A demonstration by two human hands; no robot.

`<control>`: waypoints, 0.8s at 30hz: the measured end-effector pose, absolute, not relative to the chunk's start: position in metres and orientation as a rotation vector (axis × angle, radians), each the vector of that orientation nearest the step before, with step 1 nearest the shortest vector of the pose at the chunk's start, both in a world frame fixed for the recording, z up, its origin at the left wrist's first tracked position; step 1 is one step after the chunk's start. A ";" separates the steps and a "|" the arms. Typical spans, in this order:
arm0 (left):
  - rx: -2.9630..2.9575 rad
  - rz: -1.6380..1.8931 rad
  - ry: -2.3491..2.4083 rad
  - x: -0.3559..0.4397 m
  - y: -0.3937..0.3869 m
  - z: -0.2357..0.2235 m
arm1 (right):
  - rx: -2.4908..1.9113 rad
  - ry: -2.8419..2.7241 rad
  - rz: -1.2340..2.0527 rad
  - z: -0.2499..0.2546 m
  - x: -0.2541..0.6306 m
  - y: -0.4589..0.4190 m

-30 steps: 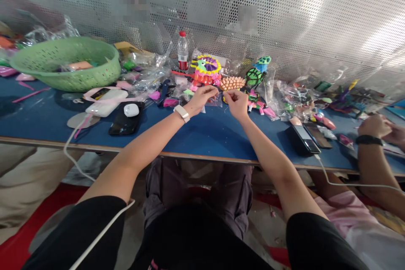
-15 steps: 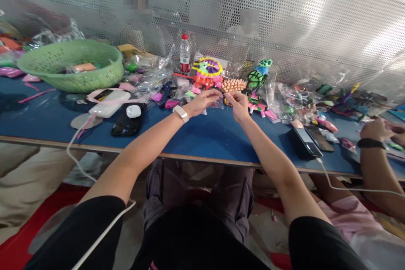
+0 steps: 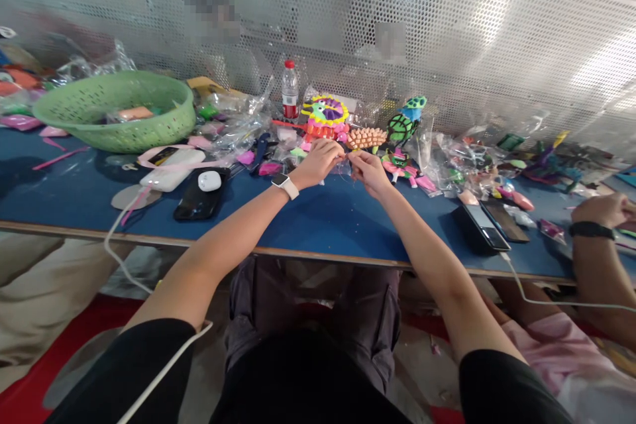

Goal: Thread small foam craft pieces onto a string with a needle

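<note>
My left hand (image 3: pixel 320 162) and my right hand (image 3: pixel 368 171) meet fingertip to fingertip above the blue table (image 3: pixel 318 225). The fingers of both are pinched together, and whatever sits between them is too small to name. Just beyond them lies a brown, spiky clay figure (image 3: pixel 366 138). A colourful clay creature (image 3: pixel 325 112) with a yellow-edged purple disc stands behind my left hand. To the right are a green and blue clay turtle-like figure (image 3: pixel 403 122) and a small pink and green figure (image 3: pixel 399 162).
A green basket (image 3: pixel 114 142) stands at the left, with a white earbud case (image 3: pixel 209 181) on a black phone (image 3: pixel 191 205) nearer me. Behind are a red-capped bottle (image 3: pixel 289 89) and a perforated metal screen (image 3: pixel 318 6). Another person's hand (image 3: pixel 599 211) is at the right, past a boxy device (image 3: pixel 479 228).
My left hand has rolled over, so its back and the watch face now show. My right fingers have curled in more and shifted slightly down. The view has tilted a little.
</note>
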State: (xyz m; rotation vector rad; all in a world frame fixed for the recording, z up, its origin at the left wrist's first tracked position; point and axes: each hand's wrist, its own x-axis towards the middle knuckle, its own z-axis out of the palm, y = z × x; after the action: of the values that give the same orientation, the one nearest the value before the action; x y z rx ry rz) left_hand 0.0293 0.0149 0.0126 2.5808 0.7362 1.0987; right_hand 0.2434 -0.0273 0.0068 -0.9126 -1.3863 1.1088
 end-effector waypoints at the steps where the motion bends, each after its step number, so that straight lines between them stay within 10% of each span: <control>1: 2.560 1.105 0.736 0.031 0.014 0.013 | -0.899 -1.398 1.110 0.007 0.243 -0.028; 24: 2.388 1.316 0.969 0.048 -0.005 0.008 | -0.974 -1.301 0.800 0.005 0.226 -0.031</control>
State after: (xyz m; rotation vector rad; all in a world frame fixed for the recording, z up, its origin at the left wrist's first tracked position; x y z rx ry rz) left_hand 0.0479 -0.0048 0.0078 2.3877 0.9691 1.3160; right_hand 0.2257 -0.0308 0.0054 -0.9741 -1.3011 0.8000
